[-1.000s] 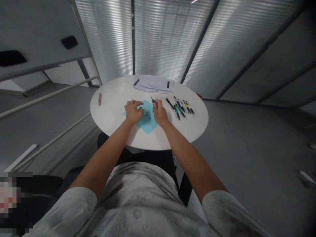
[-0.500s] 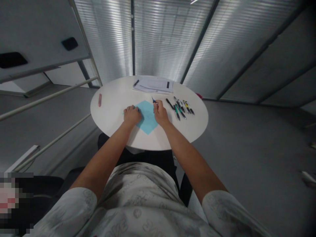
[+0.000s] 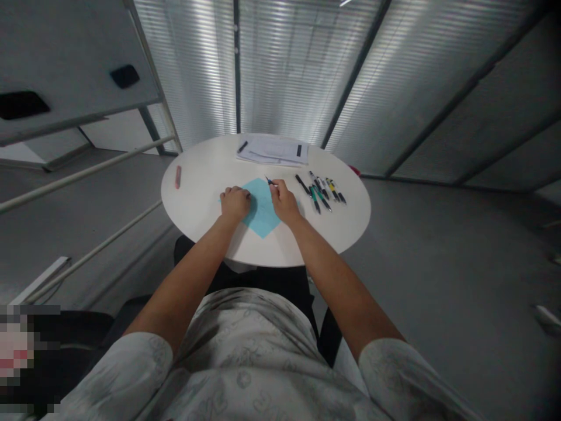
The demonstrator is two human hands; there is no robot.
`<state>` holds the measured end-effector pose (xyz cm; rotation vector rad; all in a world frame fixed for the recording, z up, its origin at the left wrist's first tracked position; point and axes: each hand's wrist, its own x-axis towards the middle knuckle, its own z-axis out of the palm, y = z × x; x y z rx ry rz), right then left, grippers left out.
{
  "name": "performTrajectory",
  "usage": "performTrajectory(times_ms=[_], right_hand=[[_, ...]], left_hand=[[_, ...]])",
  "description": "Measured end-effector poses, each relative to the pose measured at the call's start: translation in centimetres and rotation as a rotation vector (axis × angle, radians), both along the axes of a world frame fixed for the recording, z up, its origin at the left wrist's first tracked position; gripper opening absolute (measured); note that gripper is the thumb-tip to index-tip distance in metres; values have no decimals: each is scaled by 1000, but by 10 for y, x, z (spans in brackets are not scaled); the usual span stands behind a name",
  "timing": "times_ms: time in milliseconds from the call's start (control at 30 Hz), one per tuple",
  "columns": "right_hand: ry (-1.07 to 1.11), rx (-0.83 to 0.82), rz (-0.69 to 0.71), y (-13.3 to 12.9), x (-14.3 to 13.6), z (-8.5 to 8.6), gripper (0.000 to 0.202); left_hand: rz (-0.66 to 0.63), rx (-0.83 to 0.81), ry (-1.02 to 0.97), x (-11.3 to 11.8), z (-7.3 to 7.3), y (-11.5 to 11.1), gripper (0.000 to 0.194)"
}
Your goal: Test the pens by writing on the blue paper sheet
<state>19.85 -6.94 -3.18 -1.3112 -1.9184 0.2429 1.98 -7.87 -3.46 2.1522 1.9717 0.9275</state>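
Note:
A light blue sheet of paper (image 3: 263,221) lies on the white round table (image 3: 205,158), one corner towards me. My left hand (image 3: 235,202) rests on the paper's left side with its fingers curled. A small dark thing shows at its fingertips, too small to name. Over the right part of the paper, my right hand (image 3: 284,202) is closed on a slim dark pen (image 3: 269,181), whose thin tip points up and left. Most of the pen is hidden by my fingers.
Several pens (image 3: 322,191) lie to the right of my right hand. White papers (image 3: 272,151) with a dark pen (image 3: 242,147) on them are at the table's far side. A reddish stick-like object (image 3: 177,176) lies at the left. Metal rails (image 3: 92,169) stand left of the table.
The pen in my right hand has turned, its tip shifting slightly left over the paper. My left hand has stayed nearly in place.

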Motion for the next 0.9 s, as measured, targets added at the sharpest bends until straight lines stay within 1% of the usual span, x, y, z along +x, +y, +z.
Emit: performTrajectory(times_ms=[133, 267, 733, 833, 900], right_hand=[[-4, -2, 10, 2, 0, -2, 45], [-17, 2, 15, 1, 0, -2, 45], [-50, -22, 16, -1, 0, 1, 45], [-52, -27, 17, -1, 0, 0, 44], [-44, -23, 22, 0, 0, 0, 43]], left_hand=[[15, -20, -2, 1, 4, -2, 30], [10, -30, -11, 0, 5, -1, 30], [3, -46, -49, -2, -1, 5, 30], [8, -66, -25, -1, 2, 3, 33], [13, -110, 21, 0, 6, 1, 37]])
